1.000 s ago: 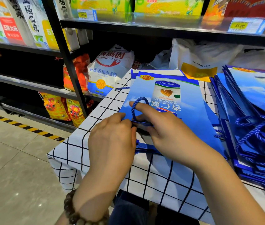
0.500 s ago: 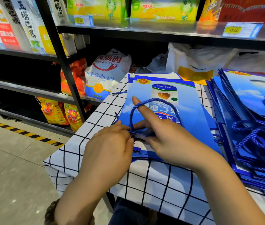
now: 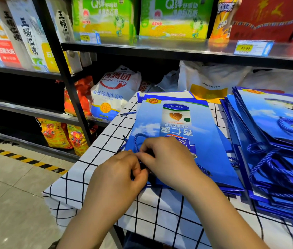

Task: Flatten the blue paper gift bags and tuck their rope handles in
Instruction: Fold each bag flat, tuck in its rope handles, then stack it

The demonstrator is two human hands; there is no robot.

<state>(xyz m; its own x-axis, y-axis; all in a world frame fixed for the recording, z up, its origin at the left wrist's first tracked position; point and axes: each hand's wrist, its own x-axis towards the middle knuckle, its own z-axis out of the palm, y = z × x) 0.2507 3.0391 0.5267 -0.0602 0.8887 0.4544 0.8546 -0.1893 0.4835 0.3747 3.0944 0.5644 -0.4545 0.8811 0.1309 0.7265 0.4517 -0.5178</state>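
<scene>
My left hand (image 3: 117,178) grips the flat blue bag (image 3: 178,128) at its near edge on the table (image 3: 106,141); touching it, my right hand (image 3: 167,162) pinches the rope handle (image 3: 137,139).

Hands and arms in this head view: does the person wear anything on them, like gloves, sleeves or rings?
Nothing clear. The left hand and right hand have no gloves or visible rings, and both forearms are unsleeved down to the picture's edge. A dark bit by the left arm there is too cropped to tell.

L hand (image 3: 117,178), R hand (image 3: 169,159): fingers (image 3: 146,145) curled
</scene>
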